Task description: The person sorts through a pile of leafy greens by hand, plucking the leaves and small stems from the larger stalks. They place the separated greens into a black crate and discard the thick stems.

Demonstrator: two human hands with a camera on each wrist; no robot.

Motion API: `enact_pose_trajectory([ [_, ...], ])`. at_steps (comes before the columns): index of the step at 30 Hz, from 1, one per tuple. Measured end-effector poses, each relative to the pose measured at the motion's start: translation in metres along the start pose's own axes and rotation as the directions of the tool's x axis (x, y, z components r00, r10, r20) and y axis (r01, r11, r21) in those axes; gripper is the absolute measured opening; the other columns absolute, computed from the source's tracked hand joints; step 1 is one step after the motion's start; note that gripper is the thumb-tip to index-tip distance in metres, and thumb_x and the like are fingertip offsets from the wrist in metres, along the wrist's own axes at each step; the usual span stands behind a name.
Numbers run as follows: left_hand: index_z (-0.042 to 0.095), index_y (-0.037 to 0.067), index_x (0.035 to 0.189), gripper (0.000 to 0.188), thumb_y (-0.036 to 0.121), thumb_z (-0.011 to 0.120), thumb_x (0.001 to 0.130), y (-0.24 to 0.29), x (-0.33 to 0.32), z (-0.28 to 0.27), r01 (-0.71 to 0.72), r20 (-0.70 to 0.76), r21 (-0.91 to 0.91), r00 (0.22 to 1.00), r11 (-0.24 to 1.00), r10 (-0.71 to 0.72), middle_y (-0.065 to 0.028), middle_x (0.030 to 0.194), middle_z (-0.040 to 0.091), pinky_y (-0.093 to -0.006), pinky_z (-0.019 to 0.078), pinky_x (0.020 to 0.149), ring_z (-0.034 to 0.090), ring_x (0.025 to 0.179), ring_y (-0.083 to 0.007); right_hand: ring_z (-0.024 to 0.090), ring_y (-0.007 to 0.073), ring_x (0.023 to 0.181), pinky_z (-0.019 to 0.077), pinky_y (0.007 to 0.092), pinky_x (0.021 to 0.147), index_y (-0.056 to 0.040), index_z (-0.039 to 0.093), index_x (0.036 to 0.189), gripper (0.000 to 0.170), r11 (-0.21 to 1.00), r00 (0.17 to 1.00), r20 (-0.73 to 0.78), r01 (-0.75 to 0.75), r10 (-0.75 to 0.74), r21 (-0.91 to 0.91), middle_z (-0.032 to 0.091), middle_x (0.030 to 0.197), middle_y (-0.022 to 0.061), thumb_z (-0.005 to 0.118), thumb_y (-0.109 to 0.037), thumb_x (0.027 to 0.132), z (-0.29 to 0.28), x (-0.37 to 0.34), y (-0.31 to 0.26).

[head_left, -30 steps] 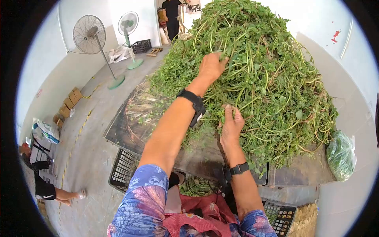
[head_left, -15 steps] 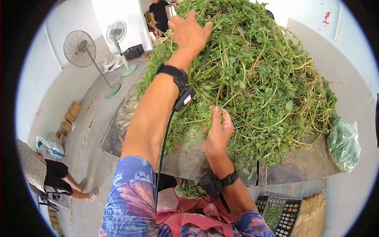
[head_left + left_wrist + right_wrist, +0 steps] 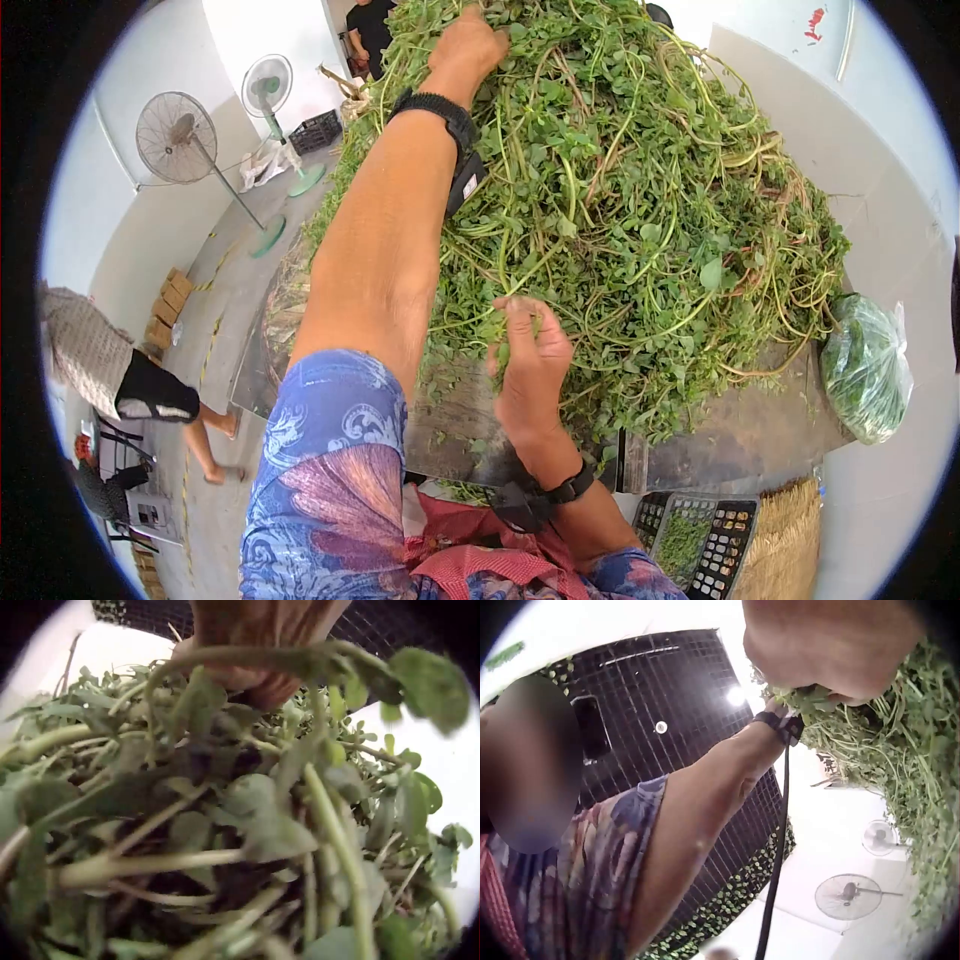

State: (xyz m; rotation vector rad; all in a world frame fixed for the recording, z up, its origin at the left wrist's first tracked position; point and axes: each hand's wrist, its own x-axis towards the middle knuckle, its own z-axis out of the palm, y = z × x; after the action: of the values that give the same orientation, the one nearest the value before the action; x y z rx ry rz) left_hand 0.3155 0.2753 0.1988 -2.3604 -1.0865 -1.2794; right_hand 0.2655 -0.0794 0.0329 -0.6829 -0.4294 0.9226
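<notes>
A tall heap of leafy green stems (image 3: 640, 230), small-leaved like purslane, is piled on a dark table (image 3: 740, 425). At the top of the heap my left hand (image 3: 468, 48) reaches in among the greens. In the left wrist view the left hand's (image 3: 259, 656) fingertips are hidden by leaves and stems, so I cannot tell whether it grips any. Lower down, at the heap's near side, my right hand (image 3: 533, 365) holds a small bunch of green sprigs (image 3: 500, 350) between thumb and curled fingers. Leaves poke out under the right hand (image 3: 829, 652) in the right wrist view.
A clear plastic bag of greens (image 3: 868, 370) sits at the table's right end. Below is a black crate (image 3: 725, 545) beside a straw bundle (image 3: 785, 540). Two fans (image 3: 178, 138) stand on the left floor, where a person (image 3: 125, 365) walks. A cable (image 3: 778, 862) runs from the left wrist.
My left hand has moved from the heap's middle up to its top. The right hand keeps its sprigs and sits lower and further left in the view. The person at left has moved.
</notes>
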Motion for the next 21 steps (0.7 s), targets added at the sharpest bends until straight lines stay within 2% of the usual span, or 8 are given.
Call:
enact_pose_trajectory([
  [1,0.061,0.008,0.107,0.036,0.027,0.062,0.077,0.030,-0.019,-0.029,0.185,0.018,-0.049,0.983,0.982,-0.184,-0.0189,0.106,0.062,-0.0462,0.0470,0.080,0.060,0.096,-0.0362,0.045,0.0020,0.055,0.0394,0.0209,0.042,-0.0037,0.058,0.094,0.016,0.999,0.999,0.027,-0.024,0.025,-0.035,0.060,0.086,0.0001,0.055,-0.019,0.090,-0.002,-0.001,0.002],
  [4,0.061,0.008,0.109,0.037,0.026,0.061,0.078,0.044,-0.047,-0.047,0.212,0.065,-0.065,0.976,0.975,-0.208,-0.0194,0.103,0.062,-0.0466,0.0467,0.079,0.059,0.095,-0.0369,0.042,0.0057,0.049,0.0356,0.0217,0.042,-0.0043,0.057,0.090,0.015,0.999,1.000,-0.027,-0.015,0.014,-0.049,0.057,0.079,0.0011,0.054,-0.019,0.091,0.009,-0.006,-0.002],
  [5,0.062,0.007,0.108,0.034,0.024,0.060,0.079,0.048,-0.059,-0.054,0.159,0.046,-0.072,0.987,0.985,-0.156,-0.0203,0.102,0.062,-0.0460,0.0468,0.078,0.059,0.093,-0.0373,0.042,0.0057,0.049,0.0356,0.0217,0.042,-0.0043,0.057,0.090,0.015,0.999,1.000,-0.024,-0.012,0.011,-0.048,0.057,0.079,0.0011,0.054,-0.019,0.091,0.007,-0.006,0.002],
  [6,0.062,0.007,0.108,0.034,0.024,0.060,0.079,0.048,-0.064,-0.056,0.157,0.038,-0.076,0.987,0.985,-0.154,-0.0203,0.102,0.062,-0.0460,0.0468,0.078,0.059,0.093,-0.0373,0.041,0.0054,0.049,0.0356,0.0218,0.042,-0.0041,0.057,0.090,0.015,0.993,0.999,-0.006,0.048,-0.049,-0.104,0.056,0.076,0.0004,0.054,-0.019,0.091,0.004,-0.002,0.008],
  [9,0.062,0.002,0.105,0.028,0.018,0.056,0.082,0.044,-0.087,-0.067,0.177,0.174,-0.150,0.973,0.973,-0.150,-0.0227,0.096,0.062,-0.0460,0.0457,0.076,0.058,0.090,-0.0397,0.040,0.0049,0.048,0.0358,0.0221,0.042,-0.0037,0.057,0.090,0.015,0.983,0.994,-0.003,0.111,-0.113,-0.147,0.054,0.074,-0.0006,0.053,-0.019,0.091,0.000,0.001,0.015],
  [14,0.061,0.000,0.100,0.025,0.019,0.056,0.084,0.037,-0.122,-0.073,0.163,0.175,-0.211,0.976,0.964,-0.126,-0.0244,0.093,0.061,-0.0464,0.0451,0.075,0.057,0.088,-0.0413,0.040,0.0043,0.049,0.0358,0.0221,0.042,-0.0038,0.057,0.090,0.014,0.979,0.989,-0.070,0.114,-0.127,-0.166,0.052,0.070,-0.0024,0.052,-0.017,0.092,0.006,0.004,0.016],
  [17,0.061,-0.001,0.092,0.019,0.014,0.055,0.083,0.048,-0.150,-0.093,0.289,0.228,-0.313,0.948,0.905,-0.224,-0.0267,0.087,0.060,-0.0456,0.0452,0.074,0.056,0.084,-0.0431,0.039,0.0033,0.049,0.0353,0.0217,0.042,-0.0045,0.058,0.090,0.016,0.967,0.985,-0.066,0.140,-0.157,-0.212,0.051,0.066,-0.0046,0.053,-0.019,0.092,0.005,0.006,0.020],
  [21,0.060,-0.001,0.089,0.015,0.009,0.055,0.080,0.043,-0.184,-0.102,0.254,0.185,-0.409,0.964,0.876,-0.192,-0.0278,0.081,0.058,-0.0451,0.0455,0.068,0.056,0.078,-0.0435,0.039,0.0024,0.051,0.0355,0.0209,0.043,-0.0055,0.059,0.089,0.016,0.950,0.983,-0.066,0.148,-0.172,-0.274,0.054,0.071,-0.0044,0.054,-0.020,0.092,0.001,0.008,0.021],
])
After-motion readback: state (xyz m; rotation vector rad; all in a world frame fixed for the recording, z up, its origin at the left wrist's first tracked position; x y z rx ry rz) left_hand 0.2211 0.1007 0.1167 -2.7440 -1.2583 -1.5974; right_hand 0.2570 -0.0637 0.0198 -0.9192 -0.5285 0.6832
